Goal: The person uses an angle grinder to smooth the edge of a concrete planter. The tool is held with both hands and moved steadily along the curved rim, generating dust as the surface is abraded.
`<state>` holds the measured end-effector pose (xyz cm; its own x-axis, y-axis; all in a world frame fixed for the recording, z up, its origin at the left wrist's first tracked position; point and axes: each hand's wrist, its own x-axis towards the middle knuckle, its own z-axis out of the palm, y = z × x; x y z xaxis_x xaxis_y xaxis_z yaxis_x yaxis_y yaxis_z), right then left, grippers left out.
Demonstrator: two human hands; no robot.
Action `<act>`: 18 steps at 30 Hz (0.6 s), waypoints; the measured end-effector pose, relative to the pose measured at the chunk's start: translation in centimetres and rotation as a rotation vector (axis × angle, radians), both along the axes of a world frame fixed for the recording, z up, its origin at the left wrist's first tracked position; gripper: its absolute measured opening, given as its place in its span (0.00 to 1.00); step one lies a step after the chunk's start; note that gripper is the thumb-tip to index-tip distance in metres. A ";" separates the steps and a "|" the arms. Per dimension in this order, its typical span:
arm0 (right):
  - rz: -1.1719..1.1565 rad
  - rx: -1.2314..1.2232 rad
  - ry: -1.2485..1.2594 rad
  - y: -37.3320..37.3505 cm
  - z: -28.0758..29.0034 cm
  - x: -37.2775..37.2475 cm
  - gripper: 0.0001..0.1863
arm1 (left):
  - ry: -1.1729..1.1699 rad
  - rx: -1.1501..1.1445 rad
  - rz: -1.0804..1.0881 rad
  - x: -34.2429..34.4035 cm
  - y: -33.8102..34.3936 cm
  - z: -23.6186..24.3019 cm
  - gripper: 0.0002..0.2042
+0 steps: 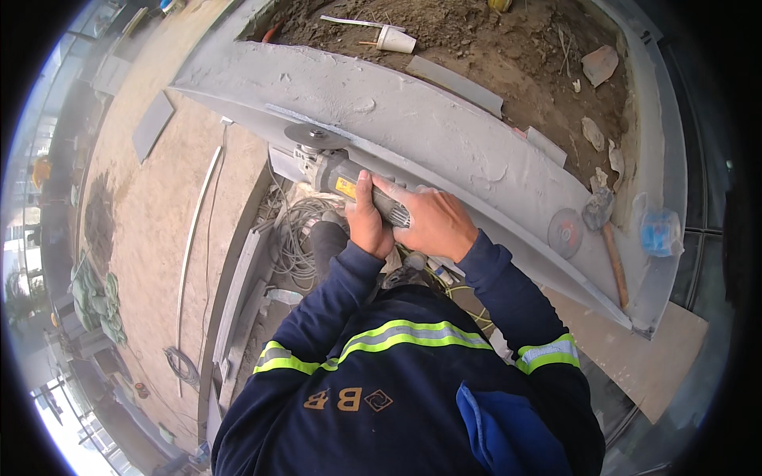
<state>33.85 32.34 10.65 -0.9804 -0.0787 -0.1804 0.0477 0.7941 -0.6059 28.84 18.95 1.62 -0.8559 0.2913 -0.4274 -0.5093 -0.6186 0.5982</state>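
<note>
Both my hands are wrapped round the body of an angle grinder (340,172), which has a dark body with a yellow label. My left hand (368,222) grips it from the left with the thumb up along the body. On the other side, my right hand (435,220) closes over the rear end. The grinder's round disc (316,136) lies beside the upper edge of a grey slab (444,190) that faces the planter wall; whether it touches cannot be made out. Dust coats my fingers.
On the ledge (317,79) rest a spare disc (565,232), a hammer (609,238) and a blue-and-clear plastic container (660,232). Soil (476,47) beyond holds a white cup (395,40) and stone pieces. Coiled cable (298,238) and debris lie near my feet.
</note>
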 end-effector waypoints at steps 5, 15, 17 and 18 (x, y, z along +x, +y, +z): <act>0.004 -0.004 0.002 -0.8 -0.5 -2.0 0.49 | 0.018 0.039 -0.056 -2.7 -1.3 -1.7 0.21; -0.035 0.068 -0.052 0.1 1.5 2.9 0.51 | -0.016 0.027 0.002 3.2 0.7 1.0 0.21; -0.020 0.080 -0.075 0.0 1.8 2.4 0.50 | -0.005 0.023 0.006 2.8 0.4 0.9 0.21; -0.014 0.082 -0.085 -0.1 1.9 2.0 0.50 | -0.004 0.021 0.007 2.2 0.4 0.4 0.21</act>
<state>35.86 32.25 12.50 -0.9623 -0.0467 -0.2679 0.1074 0.8400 -0.5319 31.06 19.33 1.99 -0.8561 0.2943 -0.4248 -0.5074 -0.6344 0.5831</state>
